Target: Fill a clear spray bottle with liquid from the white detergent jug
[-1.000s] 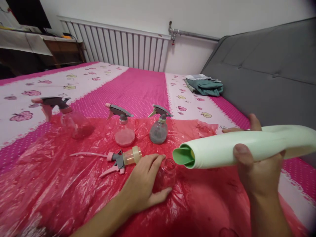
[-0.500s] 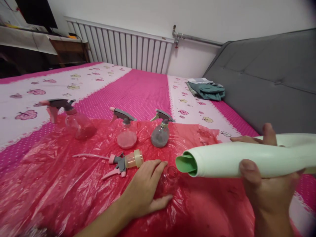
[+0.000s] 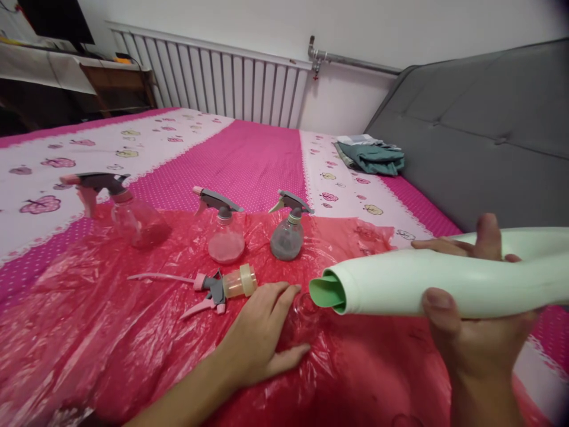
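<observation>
My left hand (image 3: pixel 255 332) curls round the side of a clear, uncapped bottle (image 3: pixel 307 317) standing on red plastic sheeting (image 3: pixel 111 350). Held nearly level in my right hand (image 3: pixel 478 341) is a pale green jug (image 3: pixel 386 284), its bright green lip over the bottle's neck. Whether lip and neck touch I cannot tell, and no flow of liquid shows. Left of the bottle lies a pink and grey spray head (image 3: pixel 216 290) with a yellowish collar and a thin tube. Behind stand a pink-topped spray bottle (image 3: pixel 226 244) and a green-topped spray bottle (image 3: pixel 287 240), both holding liquid.
Another pink-topped spray bottle (image 3: pixel 137 222) leans at the left on the sheeting. Pink and white bedding (image 3: pixel 262 160) lies beneath. Folded cloths (image 3: pixel 373 157) rest near a grey padded headboard (image 3: pixel 480 124). A radiator (image 3: pixel 208 77) lines the back wall.
The jug's lip has shifted slightly left, further over the bottle's neck. My left hand keeps its hold on the bottle. The whole view has moved a little.
</observation>
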Available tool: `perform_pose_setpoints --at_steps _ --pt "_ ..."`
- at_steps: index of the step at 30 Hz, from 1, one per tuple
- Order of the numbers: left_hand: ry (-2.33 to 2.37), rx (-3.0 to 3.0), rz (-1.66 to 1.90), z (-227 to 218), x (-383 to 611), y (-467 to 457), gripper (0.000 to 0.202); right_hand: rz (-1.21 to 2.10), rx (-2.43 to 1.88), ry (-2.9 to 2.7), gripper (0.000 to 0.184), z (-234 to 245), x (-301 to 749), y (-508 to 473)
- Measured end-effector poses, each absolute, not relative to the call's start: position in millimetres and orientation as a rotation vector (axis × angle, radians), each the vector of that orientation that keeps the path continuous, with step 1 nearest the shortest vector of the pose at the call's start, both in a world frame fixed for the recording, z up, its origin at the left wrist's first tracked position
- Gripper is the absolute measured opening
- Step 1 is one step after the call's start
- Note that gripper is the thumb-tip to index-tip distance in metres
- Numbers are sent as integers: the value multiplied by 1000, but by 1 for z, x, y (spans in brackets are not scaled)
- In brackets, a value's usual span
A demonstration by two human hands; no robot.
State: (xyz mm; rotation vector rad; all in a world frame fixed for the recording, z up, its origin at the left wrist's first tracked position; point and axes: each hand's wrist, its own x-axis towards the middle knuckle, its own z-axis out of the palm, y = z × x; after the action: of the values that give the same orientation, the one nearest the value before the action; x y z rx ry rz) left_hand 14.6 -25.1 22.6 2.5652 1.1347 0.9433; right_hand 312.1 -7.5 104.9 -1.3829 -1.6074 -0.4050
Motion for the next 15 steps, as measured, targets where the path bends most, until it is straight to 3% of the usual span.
perform_pose_setpoints --at_steps 15 --pt "1126 2555 938 24 15 -25 80 -396 -1344 -1623 98 104 310 -5"
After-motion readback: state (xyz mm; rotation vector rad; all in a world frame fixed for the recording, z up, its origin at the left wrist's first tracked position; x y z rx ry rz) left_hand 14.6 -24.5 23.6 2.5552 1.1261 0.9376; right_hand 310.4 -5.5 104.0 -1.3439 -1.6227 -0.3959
